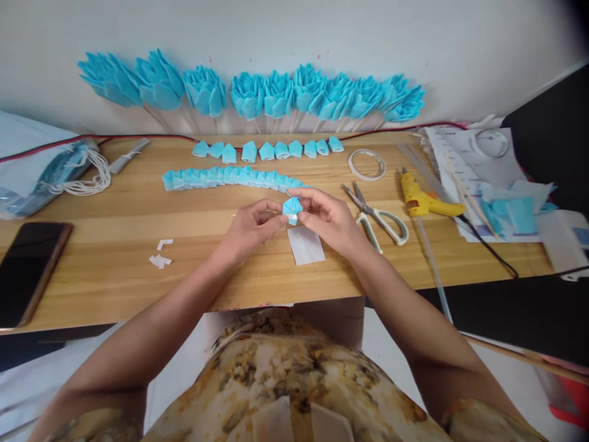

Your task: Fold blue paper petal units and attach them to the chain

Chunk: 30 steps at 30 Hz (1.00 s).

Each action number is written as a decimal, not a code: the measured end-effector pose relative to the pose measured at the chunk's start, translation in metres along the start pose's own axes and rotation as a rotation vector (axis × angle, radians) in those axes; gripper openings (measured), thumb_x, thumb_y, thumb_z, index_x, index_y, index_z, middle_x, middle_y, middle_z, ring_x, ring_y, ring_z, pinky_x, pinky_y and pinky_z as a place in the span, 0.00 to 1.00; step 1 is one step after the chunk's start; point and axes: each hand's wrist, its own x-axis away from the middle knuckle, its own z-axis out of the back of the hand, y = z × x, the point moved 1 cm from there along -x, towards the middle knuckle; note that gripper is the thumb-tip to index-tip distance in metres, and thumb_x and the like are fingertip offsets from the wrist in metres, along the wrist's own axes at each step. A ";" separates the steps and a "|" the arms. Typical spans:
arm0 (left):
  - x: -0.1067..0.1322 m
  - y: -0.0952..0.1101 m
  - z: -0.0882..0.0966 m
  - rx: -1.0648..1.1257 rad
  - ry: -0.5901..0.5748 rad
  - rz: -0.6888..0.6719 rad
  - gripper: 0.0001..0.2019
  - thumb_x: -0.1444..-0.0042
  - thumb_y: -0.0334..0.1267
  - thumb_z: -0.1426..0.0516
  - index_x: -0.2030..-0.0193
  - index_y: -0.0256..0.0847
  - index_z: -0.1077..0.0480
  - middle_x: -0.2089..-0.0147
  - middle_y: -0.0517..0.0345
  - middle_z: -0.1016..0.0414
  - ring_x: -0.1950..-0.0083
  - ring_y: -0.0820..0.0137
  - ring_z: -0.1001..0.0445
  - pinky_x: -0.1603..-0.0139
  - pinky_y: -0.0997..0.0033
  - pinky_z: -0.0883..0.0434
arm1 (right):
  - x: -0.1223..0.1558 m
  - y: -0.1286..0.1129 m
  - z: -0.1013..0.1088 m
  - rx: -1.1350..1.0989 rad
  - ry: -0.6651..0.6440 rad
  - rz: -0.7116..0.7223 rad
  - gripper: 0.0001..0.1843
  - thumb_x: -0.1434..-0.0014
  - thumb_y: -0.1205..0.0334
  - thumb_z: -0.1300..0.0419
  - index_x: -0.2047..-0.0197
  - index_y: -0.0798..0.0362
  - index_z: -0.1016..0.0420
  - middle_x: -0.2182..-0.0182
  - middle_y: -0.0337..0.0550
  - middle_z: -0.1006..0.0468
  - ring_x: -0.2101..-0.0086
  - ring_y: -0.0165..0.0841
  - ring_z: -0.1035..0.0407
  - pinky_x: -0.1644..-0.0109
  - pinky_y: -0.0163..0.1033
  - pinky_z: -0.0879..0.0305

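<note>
My left hand (252, 226) and my right hand (327, 220) meet over the middle of the wooden table (138, 215), both pinching a small folded blue petal (291, 207). Right below them a white square of material (305, 245) lies flat on the table. Just beyond my hands runs a long row of overlapping blue petals (230, 177). Further back sits a second row of separate folded petals (267, 150). Finished blue flowers on sticks (251, 93) lean against the wall.
Scissors (377, 216), a tape roll (366, 164) and a yellow glue gun (426, 200) lie to the right. Papers and blue scraps (501, 202) crowd the far right. A phone (27, 270), white scraps (160, 260) and a bag with white cords (69, 175) lie left.
</note>
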 end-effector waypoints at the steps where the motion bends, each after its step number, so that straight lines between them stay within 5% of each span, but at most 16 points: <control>1: 0.000 0.000 0.000 -0.007 0.003 0.003 0.13 0.49 0.45 0.35 0.65 0.39 0.30 0.80 0.68 0.37 0.80 0.79 0.44 0.77 0.75 0.47 | 0.000 0.000 0.000 -0.006 -0.004 -0.004 0.21 0.40 0.62 0.40 0.43 0.49 0.25 0.64 0.40 0.23 0.62 0.33 0.29 0.53 0.43 0.29; 14: -0.003 -0.006 0.001 0.066 -0.006 0.018 0.12 0.49 0.45 0.36 0.68 0.39 0.31 0.83 0.69 0.38 0.81 0.79 0.45 0.78 0.76 0.48 | -0.001 0.002 -0.001 -0.019 -0.024 0.021 0.23 0.43 0.66 0.40 0.43 0.49 0.25 0.68 0.36 0.28 0.65 0.30 0.33 0.54 0.41 0.32; 23: -0.002 -0.005 0.000 0.024 0.007 0.016 0.12 0.49 0.45 0.36 0.68 0.39 0.31 0.83 0.70 0.39 0.81 0.79 0.46 0.78 0.75 0.48 | 0.001 0.005 0.004 -0.102 -0.074 0.036 0.24 0.40 0.59 0.41 0.40 0.46 0.28 0.53 0.42 0.22 0.52 0.36 0.28 0.46 0.46 0.29; 30: -0.002 -0.003 -0.002 -0.089 0.002 -0.065 0.11 0.49 0.44 0.36 0.69 0.38 0.29 0.78 0.67 0.35 0.78 0.79 0.43 0.76 0.75 0.47 | -0.001 0.010 0.002 -0.022 -0.018 0.017 0.24 0.43 0.62 0.39 0.42 0.48 0.26 0.63 0.38 0.25 0.63 0.31 0.29 0.54 0.42 0.29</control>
